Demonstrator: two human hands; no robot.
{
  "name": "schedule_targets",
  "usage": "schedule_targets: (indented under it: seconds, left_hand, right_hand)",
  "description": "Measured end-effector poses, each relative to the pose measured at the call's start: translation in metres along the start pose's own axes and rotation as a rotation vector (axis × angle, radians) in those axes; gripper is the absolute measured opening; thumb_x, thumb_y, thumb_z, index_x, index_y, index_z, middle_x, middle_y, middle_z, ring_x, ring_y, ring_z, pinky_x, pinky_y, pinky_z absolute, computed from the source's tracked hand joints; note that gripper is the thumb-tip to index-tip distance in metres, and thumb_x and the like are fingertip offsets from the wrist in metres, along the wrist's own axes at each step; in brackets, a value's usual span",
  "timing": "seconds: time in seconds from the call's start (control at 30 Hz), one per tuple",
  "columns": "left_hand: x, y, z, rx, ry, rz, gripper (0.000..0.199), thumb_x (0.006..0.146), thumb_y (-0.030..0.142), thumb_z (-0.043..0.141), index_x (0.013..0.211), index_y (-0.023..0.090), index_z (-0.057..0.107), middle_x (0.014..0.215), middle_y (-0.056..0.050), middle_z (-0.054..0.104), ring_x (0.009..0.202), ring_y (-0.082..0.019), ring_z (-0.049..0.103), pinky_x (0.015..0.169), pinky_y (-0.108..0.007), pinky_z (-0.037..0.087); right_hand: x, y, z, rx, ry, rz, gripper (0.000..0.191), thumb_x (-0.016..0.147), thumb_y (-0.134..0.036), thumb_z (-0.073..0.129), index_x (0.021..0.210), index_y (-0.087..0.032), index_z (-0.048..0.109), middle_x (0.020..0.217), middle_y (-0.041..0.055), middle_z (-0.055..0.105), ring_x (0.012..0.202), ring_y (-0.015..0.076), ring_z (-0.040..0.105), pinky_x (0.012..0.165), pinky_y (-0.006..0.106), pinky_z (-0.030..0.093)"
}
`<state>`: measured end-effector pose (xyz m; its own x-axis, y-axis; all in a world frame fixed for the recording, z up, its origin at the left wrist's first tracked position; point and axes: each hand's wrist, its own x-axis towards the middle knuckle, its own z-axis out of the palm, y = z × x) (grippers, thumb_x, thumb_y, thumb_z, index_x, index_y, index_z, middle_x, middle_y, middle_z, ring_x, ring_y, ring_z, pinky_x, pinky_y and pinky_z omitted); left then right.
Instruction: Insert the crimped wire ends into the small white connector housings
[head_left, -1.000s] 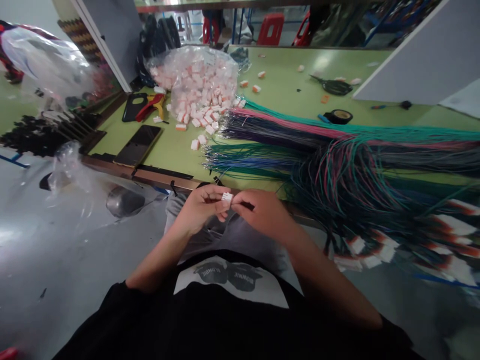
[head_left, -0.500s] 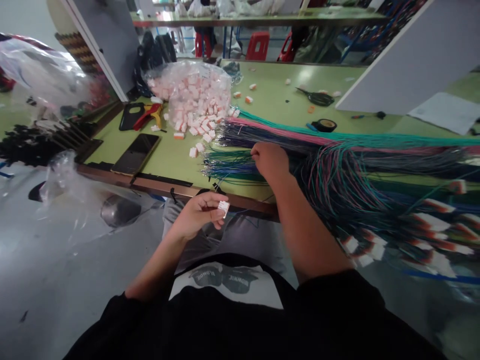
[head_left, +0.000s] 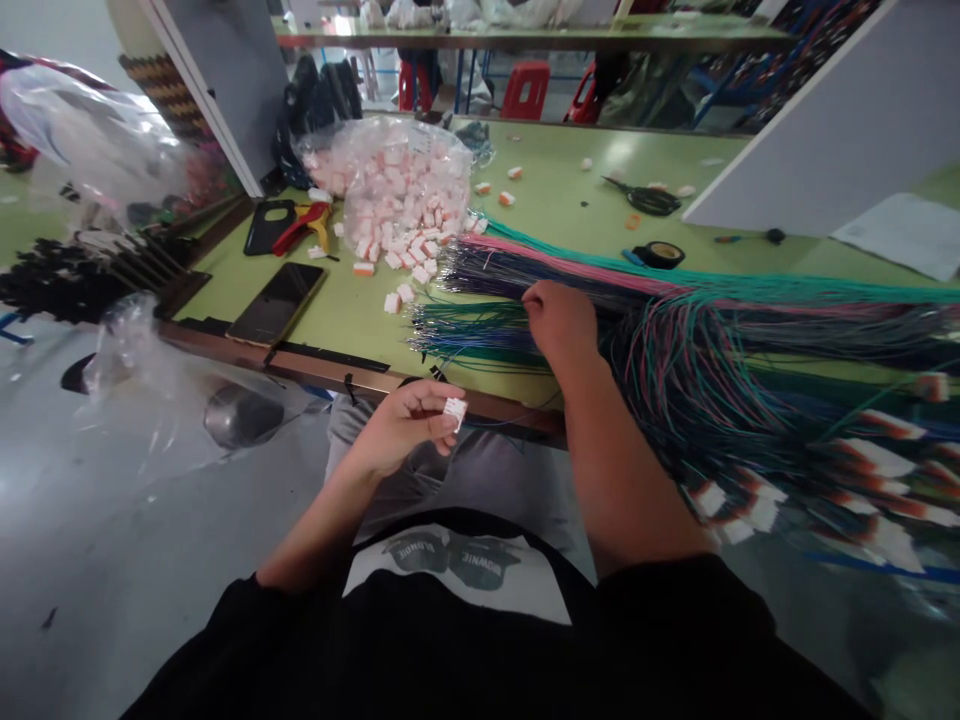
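Observation:
My left hand (head_left: 401, 430) is closed near the table's front edge, pinching a small white connector housing (head_left: 454, 411) between thumb and fingers. My right hand (head_left: 564, 325) lies over the wire bundles, its fingers curled together; what they hold, if anything, is hidden. Green and blue wires (head_left: 476, 322) with bare metal ends stick out to the left of it. Behind it run dark and grey wires (head_left: 495, 270), pink wires (head_left: 574, 257) and teal wires (head_left: 555, 247). To the right, the wires spill over the edge, with white-and-orange connectors (head_left: 874, 458) on them.
A clear bag of connectors (head_left: 409, 175) spills loose pieces onto the green table (head_left: 337, 325). Nearby are a phone (head_left: 276, 303), red-and-yellow pliers (head_left: 304, 228) and a black case (head_left: 268, 227). Scissors (head_left: 646, 197) and black tape (head_left: 664, 254) lie farther back. Grey panels (head_left: 810, 120) flank the table.
The whole view has shifted slightly to the right. My right hand has edged a little rightward along the wires; my left hand keeps its hold on the connector housing.

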<state>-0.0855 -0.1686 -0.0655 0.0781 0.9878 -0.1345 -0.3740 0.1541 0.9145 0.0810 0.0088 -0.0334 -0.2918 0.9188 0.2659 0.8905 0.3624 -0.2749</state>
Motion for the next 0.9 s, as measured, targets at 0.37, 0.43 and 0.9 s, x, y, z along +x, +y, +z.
schedule_targets:
  seconds: [0.37,0.43,0.9]
  left_hand:
    - [0.003,-0.003,-0.001,-0.063,0.061,0.035,0.034,0.062,0.023,0.083,0.091,0.014,0.067,0.064,0.002,0.067,0.051,-0.009,0.061,0.045,-0.019,0.049]
    - [0.005,-0.004,-0.001,-0.095,0.066,0.043,0.034,0.062,0.023,0.083,0.091,0.014,0.067,0.065,0.002,0.067,0.051,-0.009,0.062,0.046,-0.019,0.049]
    - [0.03,0.0,0.005,-0.208,-0.019,0.127,0.038,0.062,0.027,0.085,0.095,0.017,0.067,0.068,0.002,0.068,0.057,-0.01,0.064,0.054,-0.021,0.053]
  right_hand:
    - [-0.02,-0.012,-0.014,0.067,-0.045,-0.061,0.018,0.077,-0.015,0.048,0.074,-0.022,0.064,0.074,0.0037,0.066,0.067,0.0186,0.054,0.061,0.029,0.031]
    - [-0.025,-0.008,-0.02,0.25,0.114,-0.013,0.019,0.08,-0.02,0.048,0.085,-0.021,0.067,0.079,0.0044,0.067,0.07,0.0183,0.055,0.062,0.029,0.035]
    - [-0.073,-0.02,-0.045,0.691,-0.318,-0.448,0.015,0.081,-0.033,0.06,0.079,-0.021,0.069,0.077,0.0028,0.07,0.071,0.0148,0.061,0.066,0.027,0.043]
